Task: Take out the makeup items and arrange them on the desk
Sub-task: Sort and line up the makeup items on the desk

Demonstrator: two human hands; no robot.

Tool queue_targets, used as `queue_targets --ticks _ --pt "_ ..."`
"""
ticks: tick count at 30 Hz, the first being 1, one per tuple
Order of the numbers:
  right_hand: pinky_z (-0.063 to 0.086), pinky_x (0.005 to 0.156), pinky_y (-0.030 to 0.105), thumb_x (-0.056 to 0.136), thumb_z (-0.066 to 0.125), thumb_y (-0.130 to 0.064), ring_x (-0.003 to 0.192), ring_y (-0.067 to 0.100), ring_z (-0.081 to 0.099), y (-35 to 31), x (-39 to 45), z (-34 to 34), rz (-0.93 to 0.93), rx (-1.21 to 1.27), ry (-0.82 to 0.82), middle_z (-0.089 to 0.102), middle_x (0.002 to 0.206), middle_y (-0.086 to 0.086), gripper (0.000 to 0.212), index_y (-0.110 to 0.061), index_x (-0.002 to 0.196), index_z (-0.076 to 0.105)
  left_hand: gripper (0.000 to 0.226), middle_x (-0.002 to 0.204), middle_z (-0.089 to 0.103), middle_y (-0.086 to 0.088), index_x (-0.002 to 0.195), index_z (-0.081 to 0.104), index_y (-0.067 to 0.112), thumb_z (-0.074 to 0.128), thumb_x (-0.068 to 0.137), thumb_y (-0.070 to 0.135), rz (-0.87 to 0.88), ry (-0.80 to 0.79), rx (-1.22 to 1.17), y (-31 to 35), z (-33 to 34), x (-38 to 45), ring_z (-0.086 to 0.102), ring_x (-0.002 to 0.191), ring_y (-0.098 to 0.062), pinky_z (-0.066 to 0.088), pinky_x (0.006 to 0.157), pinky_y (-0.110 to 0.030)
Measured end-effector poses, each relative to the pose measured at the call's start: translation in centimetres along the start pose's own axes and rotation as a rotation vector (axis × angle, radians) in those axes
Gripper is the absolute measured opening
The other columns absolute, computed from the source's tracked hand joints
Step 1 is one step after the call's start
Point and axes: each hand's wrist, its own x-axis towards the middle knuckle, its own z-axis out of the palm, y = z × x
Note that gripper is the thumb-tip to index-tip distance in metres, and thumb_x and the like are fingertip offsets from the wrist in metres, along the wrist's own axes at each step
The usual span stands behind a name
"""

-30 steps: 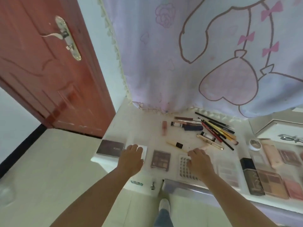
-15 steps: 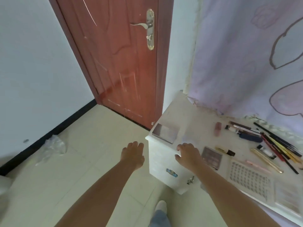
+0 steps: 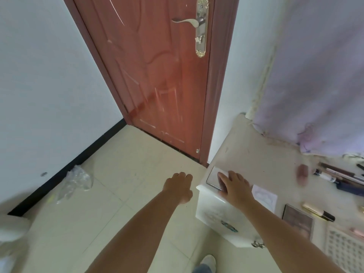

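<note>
Makeup items are all over on the right hand's side, spread across the white desk (image 3: 254,154). Nearest is a white grid-patterned tray (image 3: 343,249), with a dark eyeshadow palette (image 3: 298,222) just past it and a gold-and-black tube (image 3: 319,211) beside that. A white card (image 3: 264,196) lies right next to the right wrist. The right hand (image 3: 235,187) lies flat with its fingers straight, resting on a grey palette (image 3: 213,177) at the desk's corner. The left hand (image 3: 180,187) hangs over the floor, just off the desk's edge, fingers loosely curled and holding nothing. Further out beyond the right hand there's a blurry pink tube (image 3: 302,173) and a bunch of pencils (image 3: 338,175). A crumpled plastic bag (image 3: 75,181) sits on the tiles well off to the left hand's side. Past both hands stands a reddish wooden door (image 3: 153,75), and a lilac curtain (image 3: 319,75) hangs behind the desk.
</note>
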Motion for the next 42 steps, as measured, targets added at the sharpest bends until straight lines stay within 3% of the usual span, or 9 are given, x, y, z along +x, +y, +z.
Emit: queue_targets --ticks 4,6,10,14,19,22,29,34,42 --pt "0.042 0.087 0.032 0.078 0.062 -0.036 0.101 0.026 0.052 -0.2 -0.8 -2.4 -0.021 0.121 -0.056 0.055 0.105 0.006 0.043 -0.017 0.115 0.051 0.048 0.140 0.037 -0.007 0.139 0.030 0.013 0.045 0.094 0.023 0.042 -0.073 -0.104 -0.4 -1.0 1.2 0.038 0.128 -0.023 0.038 0.101 -0.035" --pt "0.037 0.085 0.025 0.078 0.058 -0.033 0.097 0.018 0.046 0.0 -0.4 -3.5 -0.017 0.258 -0.073 0.051 0.098 -0.002 0.028 -0.019 0.099 0.047 0.054 0.144 0.034 -0.006 0.141 0.027 0.013 0.049 0.093 0.025 0.070 -0.083 -0.201 -0.4 -1.9 2.0 0.038 0.130 -0.022 0.036 0.103 -0.032" --pt "0.031 0.069 0.017 0.075 0.067 -0.036 0.083 0.009 0.038 0.6 -0.1 -7.5 -0.029 0.344 -0.089 0.044 0.084 -0.011 0.036 -0.020 0.100 0.047 0.077 0.147 0.033 -0.006 0.144 0.021 0.010 0.066 0.084 0.023 0.186 -0.094 -0.435 0.4 -5.5 3.5 0.036 0.133 -0.019 0.033 0.105 -0.027" --pt "0.027 0.056 0.013 0.070 0.072 -0.040 0.070 0.007 0.038 0.7 -0.7 -12.9 -0.034 0.359 0.018 0.040 0.070 -0.016 0.038 -0.033 0.069 0.034 0.082 0.143 0.040 -0.008 0.141 0.027 0.007 0.075 0.074 0.011 0.332 -0.206 -0.483 2.2 -10.3 4.8 0.043 0.128 -0.022 0.040 0.099 -0.031" --pt "0.030 0.061 0.012 0.073 0.071 -0.038 0.081 0.011 0.042 1.0 -2.2 -19.8 -0.002 0.337 0.185 0.048 0.087 -0.007 0.033 -0.020 0.090 0.049 0.069 0.127 0.053 0.002 0.129 0.041 0.015 0.075 0.070 0.002 0.535 -0.191 -0.548 4.1 -16.8 4.4 0.049 0.121 -0.013 0.040 0.106 -0.030" --pt "0.038 0.067 0.012 0.077 0.069 -0.033 0.078 0.009 0.047 1.0 -4.3 -24.2 0.020 0.401 0.260 0.057 0.091 -0.002 0.035 -0.013 0.103 0.056 0.059 0.116 0.056 0.007 0.121 0.044 0.019 0.072 0.073 0.001 0.675 -0.144 -0.647 5.2 -20.6 2.7 0.054 0.111 -0.008 0.046 0.094 -0.020" --pt "0.033 0.056 0.008 0.071 0.066 -0.028 0.057 0.003 0.045 1.4 -8.0 -31.2 -0.038 0.580 0.537 0.048 0.065 -0.009 0.019 -0.041 0.075 0.053 0.051 0.093 0.064 0.005 0.108 0.051 0.017 0.069 0.070 -0.013 0.925 -0.024 -0.846 8.1 -26.8 -0.3 0.066 0.072 0.005 0.053 0.072 -0.011" --pt "0.034 0.059 0.008 0.071 0.062 -0.024 0.064 0.012 0.043 1.4 -7.8 -31.5 -0.071 0.623 0.567 0.056 0.086 0.023 0.041 -0.001 0.105 0.066 0.052 0.089 0.062 0.006 0.099 0.051 0.021 0.066 0.069 -0.019 0.976 -0.029 -0.859 8.6 -27.6 -0.4 0.066 0.063 0.004 0.052 0.062 -0.009" --pt "0.034 0.062 0.017 0.068 0.052 -0.050 0.062 0.011 0.044 1.1 -6.7 -30.6 -0.051 0.509 0.533 0.044 0.069 -0.011 0.059 -0.008 0.106 0.067 0.063 0.095 0.062 0.005 0.119 0.048 0.008 0.072 0.065 -0.015 0.939 -0.100 -0.851 7.8 -26.4 1.8 0.066 0.073 0.001 0.054 0.072 -0.014"
